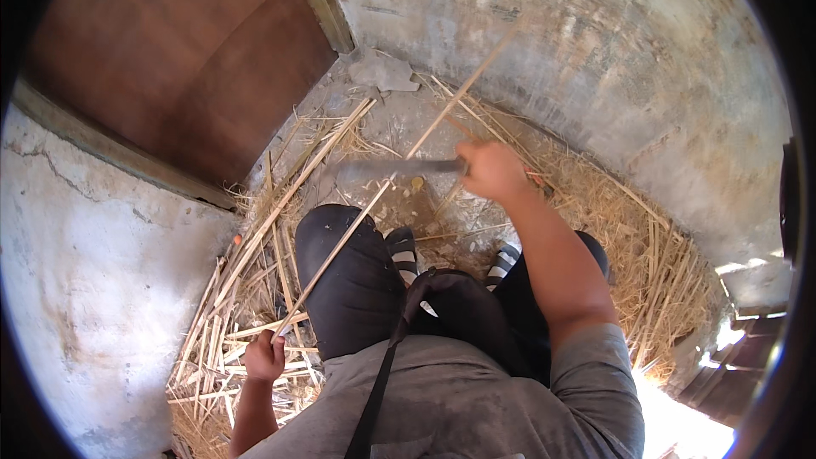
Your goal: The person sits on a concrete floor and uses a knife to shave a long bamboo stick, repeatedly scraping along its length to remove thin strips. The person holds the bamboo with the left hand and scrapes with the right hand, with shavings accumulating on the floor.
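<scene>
The pale strip [342, 244] is stretching from the frame's lower left to upper right, likely light, springy and splintery. A blurred blade [433, 167] is crossing it near centre. The right hand [491, 170] is gripping the blade's end; the left hand [265, 355] is closing its fingers around the strip's lower end, probably the best hold.

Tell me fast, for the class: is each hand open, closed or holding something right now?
Left hand: closed, holding the strip near its lower end.
Right hand: closed, holding the knife, its blade blurred.
</scene>
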Available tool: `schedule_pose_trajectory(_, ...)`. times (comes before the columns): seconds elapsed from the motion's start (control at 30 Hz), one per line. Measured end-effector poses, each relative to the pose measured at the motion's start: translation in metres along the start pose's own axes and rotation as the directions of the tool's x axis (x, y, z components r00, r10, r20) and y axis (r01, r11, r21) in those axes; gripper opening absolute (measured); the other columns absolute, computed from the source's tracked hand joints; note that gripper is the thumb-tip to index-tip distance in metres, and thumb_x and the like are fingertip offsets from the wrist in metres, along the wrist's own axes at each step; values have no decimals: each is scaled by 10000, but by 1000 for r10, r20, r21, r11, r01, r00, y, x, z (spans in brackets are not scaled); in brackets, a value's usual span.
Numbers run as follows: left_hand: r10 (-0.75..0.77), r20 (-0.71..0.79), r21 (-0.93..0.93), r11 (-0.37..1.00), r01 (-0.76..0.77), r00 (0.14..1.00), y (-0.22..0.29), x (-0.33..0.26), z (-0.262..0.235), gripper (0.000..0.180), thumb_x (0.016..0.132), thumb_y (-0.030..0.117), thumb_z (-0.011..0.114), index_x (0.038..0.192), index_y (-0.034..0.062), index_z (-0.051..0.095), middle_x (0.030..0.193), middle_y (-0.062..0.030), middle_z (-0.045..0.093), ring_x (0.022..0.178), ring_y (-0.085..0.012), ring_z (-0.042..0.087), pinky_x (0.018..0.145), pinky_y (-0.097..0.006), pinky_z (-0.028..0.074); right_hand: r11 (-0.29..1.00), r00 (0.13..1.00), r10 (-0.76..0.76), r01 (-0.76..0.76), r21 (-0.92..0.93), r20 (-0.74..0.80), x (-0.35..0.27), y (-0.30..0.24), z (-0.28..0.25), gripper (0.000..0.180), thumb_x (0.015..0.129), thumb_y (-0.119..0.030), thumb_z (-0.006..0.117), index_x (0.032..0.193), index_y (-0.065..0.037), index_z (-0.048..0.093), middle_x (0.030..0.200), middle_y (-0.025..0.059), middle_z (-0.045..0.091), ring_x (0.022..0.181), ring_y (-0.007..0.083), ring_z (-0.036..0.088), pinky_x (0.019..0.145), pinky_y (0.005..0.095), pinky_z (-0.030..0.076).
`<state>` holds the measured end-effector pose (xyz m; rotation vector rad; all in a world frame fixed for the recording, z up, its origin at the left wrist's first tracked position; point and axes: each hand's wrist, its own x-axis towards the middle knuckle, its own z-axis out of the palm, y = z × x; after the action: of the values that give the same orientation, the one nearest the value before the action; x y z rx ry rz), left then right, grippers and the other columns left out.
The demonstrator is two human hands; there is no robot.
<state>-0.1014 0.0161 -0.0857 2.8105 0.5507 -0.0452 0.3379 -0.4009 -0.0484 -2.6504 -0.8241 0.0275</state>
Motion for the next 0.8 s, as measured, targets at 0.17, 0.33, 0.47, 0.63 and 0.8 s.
schedule_pose_trajectory(0.17, -14, -22, -1, 1000, 14, 1000, -6, -3, -1, 323, 1012, 368, 568, 910, 63, 599, 766, -248, 646, 734, -517, 616, 625, -604, 484, 842, 882, 461, -401, 362, -96, 7, 43, -3, 368, 849, -287, 733, 1129, -52, 687, 1002, 204, 740, 907, 384, 725, 790, 478, 569)
schedule_pose_trajectory(0.33, 41, -87, -16, 999, -43, 995, -7, -4, 7, 299, 998, 346, 590, 944, 53, 611, 771, -226, 649, 715, -492, 622, 610, -578, 489, 566, 891, 454, -285, 773, -4, 6, 43, -3, 261, 866, -247, 785, 962, -43, 654, 1072, 200, 747, 671, 209, 646, 659, 360, 534)
schedule_pose_trajectory(0.47, 61, -220, 42, 998, -53, 974, -5, -7, 11, 285, 963, 332, 644, 964, 50, 603, 767, -195, 635, 681, -458, 621, 583, -539, 483, 176, 938, 339, -139, 975, 73, 7, 25, -8, 180, 886, -123, 770, 881, -92, 592, 1318, 223, 670, 579, 79, 522, 590, 275, 479)
schedule_pose_trajectory(0.63, 84, -282, 113, 992, -54, 956, -13, -14, 11, 318, 939, 341, 673, 975, 38, 583, 762, -183, 609, 669, -441, 616, 567, -515, 468, 21, 953, 299, -58, 998, 49, 7, 31, -3, 146, 891, -108, 758, 877, -83, 615, 1399, 176, 634, 589, 93, 518, 574, 287, 470)
schedule_pose_trajectory(0.8, 95, -278, 153, 987, -54, 956, -26, -18, 18, 340, 934, 358, 669, 993, 37, 576, 784, -166, 585, 714, -425, 595, 631, -522, 452, -121, 947, 317, -5, 993, 43, 7, 30, -8, 115, 897, -86, 751, 910, -75, 637, 1413, 180, 619, 604, 117, 528, 576, 306, 467)
